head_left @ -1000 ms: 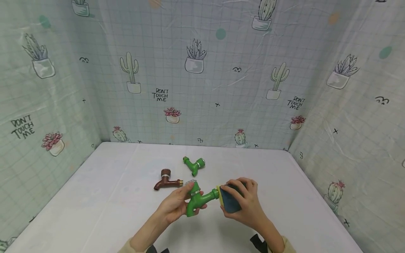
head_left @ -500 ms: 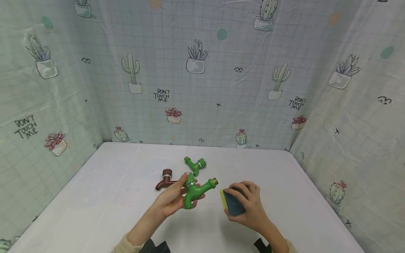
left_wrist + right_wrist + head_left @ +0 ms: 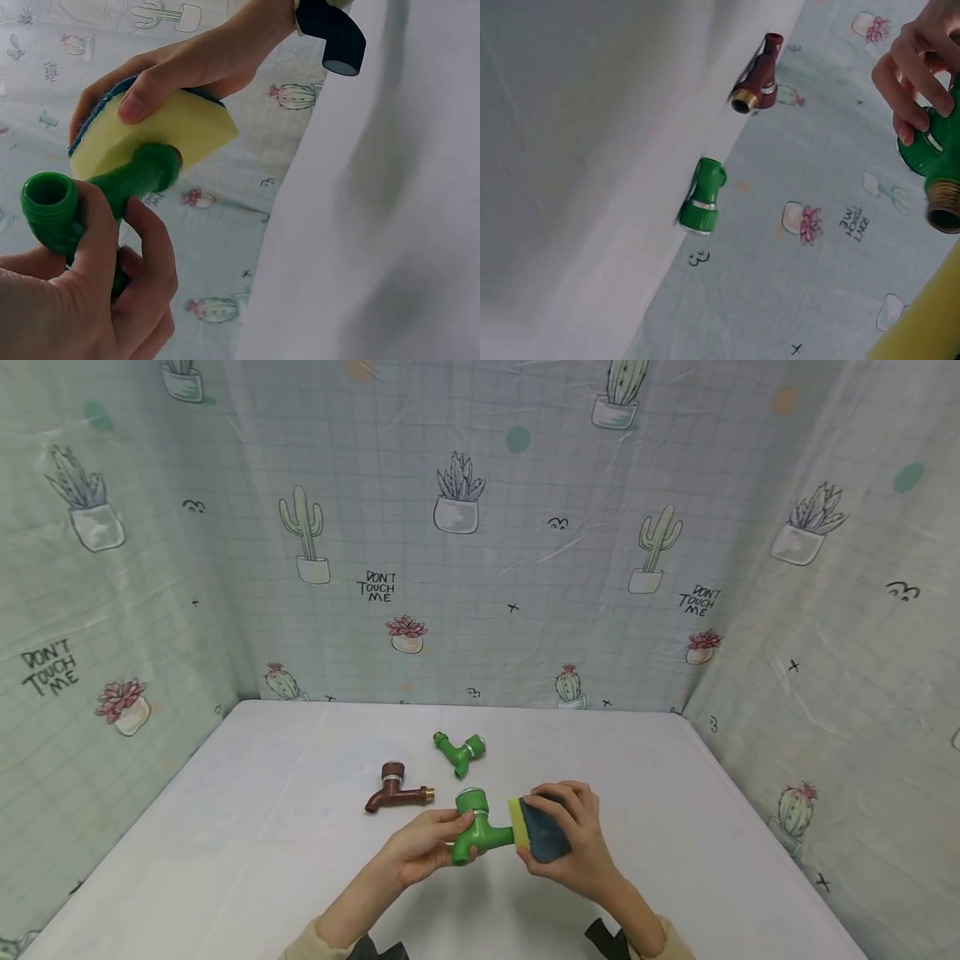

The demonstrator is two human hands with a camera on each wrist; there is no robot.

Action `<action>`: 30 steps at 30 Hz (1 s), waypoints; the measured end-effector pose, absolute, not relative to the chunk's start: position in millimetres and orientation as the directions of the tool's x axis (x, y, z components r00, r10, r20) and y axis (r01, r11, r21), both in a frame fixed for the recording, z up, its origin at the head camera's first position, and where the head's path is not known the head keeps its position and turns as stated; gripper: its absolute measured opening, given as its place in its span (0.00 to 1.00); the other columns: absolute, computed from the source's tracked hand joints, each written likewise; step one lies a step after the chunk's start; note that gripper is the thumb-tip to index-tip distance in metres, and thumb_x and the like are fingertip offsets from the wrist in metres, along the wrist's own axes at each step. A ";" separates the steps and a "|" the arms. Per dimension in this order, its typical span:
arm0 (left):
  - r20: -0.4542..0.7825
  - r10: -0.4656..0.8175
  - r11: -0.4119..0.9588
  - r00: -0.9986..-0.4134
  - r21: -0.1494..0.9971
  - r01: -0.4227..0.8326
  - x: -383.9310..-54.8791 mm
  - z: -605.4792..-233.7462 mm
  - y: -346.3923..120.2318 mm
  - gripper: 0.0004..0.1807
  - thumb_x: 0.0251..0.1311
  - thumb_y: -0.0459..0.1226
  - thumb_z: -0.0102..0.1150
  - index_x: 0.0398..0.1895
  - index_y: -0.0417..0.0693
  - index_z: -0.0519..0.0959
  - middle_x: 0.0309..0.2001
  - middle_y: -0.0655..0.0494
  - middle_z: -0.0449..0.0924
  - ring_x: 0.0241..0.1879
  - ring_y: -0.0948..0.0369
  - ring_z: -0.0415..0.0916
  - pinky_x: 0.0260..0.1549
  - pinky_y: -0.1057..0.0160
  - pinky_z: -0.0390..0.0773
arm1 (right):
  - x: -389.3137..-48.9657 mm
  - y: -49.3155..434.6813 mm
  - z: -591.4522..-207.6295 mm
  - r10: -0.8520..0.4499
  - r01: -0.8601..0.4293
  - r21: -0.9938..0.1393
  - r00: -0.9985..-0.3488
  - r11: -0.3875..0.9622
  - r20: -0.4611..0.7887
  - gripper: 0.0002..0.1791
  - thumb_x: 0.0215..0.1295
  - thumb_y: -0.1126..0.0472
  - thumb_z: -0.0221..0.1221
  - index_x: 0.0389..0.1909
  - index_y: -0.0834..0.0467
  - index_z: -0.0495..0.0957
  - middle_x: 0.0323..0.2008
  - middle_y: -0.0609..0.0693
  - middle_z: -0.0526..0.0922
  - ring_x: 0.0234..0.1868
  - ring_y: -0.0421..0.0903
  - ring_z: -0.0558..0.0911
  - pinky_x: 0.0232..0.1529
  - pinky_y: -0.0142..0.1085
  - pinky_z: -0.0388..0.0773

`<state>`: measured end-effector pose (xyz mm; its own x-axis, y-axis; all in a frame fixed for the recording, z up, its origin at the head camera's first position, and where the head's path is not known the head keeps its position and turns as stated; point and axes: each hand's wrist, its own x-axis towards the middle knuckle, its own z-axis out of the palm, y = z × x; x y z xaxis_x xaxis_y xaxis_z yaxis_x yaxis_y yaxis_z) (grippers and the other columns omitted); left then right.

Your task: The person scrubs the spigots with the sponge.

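Note:
My left hand (image 3: 426, 850) grips a green tap (image 3: 482, 837) by its body, with the knob upward in the head view. A sponge (image 3: 547, 832), yellow on one face and dark blue on the other, is in the grasp of my right hand (image 3: 583, 845). Its yellow face is turned to the tap's threaded inlet and seems to meet it in the head view. From the right wrist, the brass thread (image 3: 945, 204) shows beside the sponge's yellow edge (image 3: 922, 322); whether they touch is unclear there. The left wrist view shows the tap's open spout (image 3: 51, 191).
Beyond my hands lie a brown tap (image 3: 393, 790) with a brass end and a second green tap (image 3: 460, 753), both on the white table (image 3: 300, 835). A cloth printed with cacti (image 3: 480, 568) hangs behind and at both sides.
Half a second ago the tap was raised and apart from the sponge, its brass end showing. Since then the tap has come down and the sponge has moved left against its end.

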<state>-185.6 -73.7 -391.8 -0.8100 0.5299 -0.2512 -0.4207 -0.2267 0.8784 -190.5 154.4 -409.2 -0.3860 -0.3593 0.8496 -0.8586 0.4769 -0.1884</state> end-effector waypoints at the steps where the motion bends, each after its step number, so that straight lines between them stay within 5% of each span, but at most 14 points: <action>1: -0.245 0.534 -0.234 -0.809 0.877 -0.420 -186.6 -392.4 -74.4 0.34 0.64 0.42 0.45 0.61 0.23 0.50 0.46 0.48 0.69 0.40 0.60 0.76 0.34 0.75 0.77 | -191.1 155.3 -409.7 -0.355 -0.860 -0.183 -0.378 0.475 0.855 0.28 0.52 0.41 0.57 0.50 0.54 0.73 0.46 0.52 0.72 0.49 0.48 0.62 0.44 0.45 0.56; 8: -0.221 0.578 -0.299 -0.786 0.839 -0.456 -191.5 -396.2 -81.7 0.34 0.65 0.43 0.41 0.63 0.26 0.44 0.48 0.48 0.66 0.42 0.62 0.74 0.33 0.78 0.74 | -194.8 168.0 -416.1 -0.381 -0.848 -0.110 -0.345 0.519 0.858 0.28 0.51 0.39 0.55 0.48 0.55 0.72 0.46 0.53 0.72 0.50 0.49 0.62 0.45 0.43 0.60; 13: -0.205 0.599 -0.262 -0.774 0.863 -0.431 -194.1 -394.8 -88.6 0.34 0.66 0.45 0.41 0.65 0.32 0.45 0.48 0.52 0.71 0.42 0.65 0.72 0.32 0.77 0.73 | -197.4 176.5 -418.0 -0.346 -0.858 -0.231 -0.412 0.459 0.843 0.29 0.51 0.41 0.57 0.49 0.57 0.71 0.47 0.53 0.71 0.50 0.47 0.61 0.44 0.36 0.63; 18: -0.212 0.565 -0.366 -0.797 0.801 -0.473 -192.1 -387.0 -84.5 0.30 0.64 0.45 0.45 0.63 0.38 0.52 0.43 0.54 0.76 0.43 0.59 0.75 0.47 0.54 0.75 | -193.4 167.6 -416.3 -0.357 -0.868 -0.325 -0.459 0.376 0.813 0.30 0.50 0.46 0.61 0.51 0.58 0.70 0.48 0.54 0.70 0.50 0.44 0.61 0.42 0.34 0.65; 21: -0.190 0.539 -0.513 -0.820 0.698 -0.499 -190.4 -380.1 -80.3 0.29 0.64 0.44 0.44 0.63 0.43 0.50 0.44 0.50 0.71 0.47 0.53 0.74 0.55 0.38 0.62 | -189.2 158.4 -416.8 -0.392 -0.873 -0.300 -0.448 0.385 0.803 0.29 0.50 0.45 0.61 0.52 0.56 0.70 0.49 0.53 0.70 0.50 0.43 0.61 0.42 0.36 0.64; 24: -0.150 0.539 -0.588 -0.829 0.638 -0.497 -190.7 -374.2 -79.6 0.31 0.65 0.45 0.39 0.66 0.46 0.42 0.45 0.48 0.65 0.49 0.50 0.73 0.56 0.35 0.55 | -184.9 151.5 -416.7 -0.405 -0.874 -0.282 -0.442 0.396 0.801 0.29 0.50 0.45 0.60 0.52 0.54 0.70 0.49 0.51 0.70 0.49 0.43 0.61 0.41 0.37 0.62; 30: -0.060 0.581 -0.573 -0.812 0.678 -0.460 -193.4 -367.1 -88.9 0.35 0.66 0.50 0.34 0.66 0.42 0.35 0.51 0.44 0.68 0.52 0.52 0.71 0.56 0.38 0.61 | -182.4 153.8 -411.8 -0.379 -0.866 -0.272 -0.439 0.419 0.815 0.29 0.51 0.43 0.59 0.51 0.55 0.71 0.48 0.52 0.71 0.49 0.44 0.61 0.41 0.37 0.62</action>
<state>-193.4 -88.9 -367.1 -0.8117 0.5810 -0.0597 -0.4602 -0.5733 0.6779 -182.4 153.8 -411.8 -0.4391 -0.3788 0.8147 -0.8663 0.4190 -0.2721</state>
